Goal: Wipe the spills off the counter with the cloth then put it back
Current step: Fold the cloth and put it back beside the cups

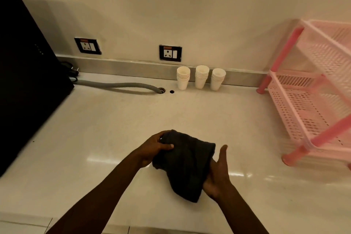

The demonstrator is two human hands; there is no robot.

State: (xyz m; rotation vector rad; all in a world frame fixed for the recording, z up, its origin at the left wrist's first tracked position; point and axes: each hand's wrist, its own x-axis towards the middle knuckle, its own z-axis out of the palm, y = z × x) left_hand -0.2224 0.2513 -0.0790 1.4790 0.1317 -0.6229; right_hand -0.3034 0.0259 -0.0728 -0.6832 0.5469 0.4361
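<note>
A dark grey cloth [185,163] is held folded over the white counter [106,131], near its front edge. My left hand [154,148] pinches the cloth's upper left end between thumb and fingers. My right hand [218,173] cups the cloth's right side from below, palm turned inward and fingers hidden beneath the fabric. The lower end of the cloth hangs loose toward the counter. No spill is plainly visible on the shiny surface.
A black appliance [24,74] fills the left side. A grey hose [117,85] runs into a counter hole. Three stacks of white paper cups [201,79] stand by the back wall. A pink plastic rack [313,91] stands at the right.
</note>
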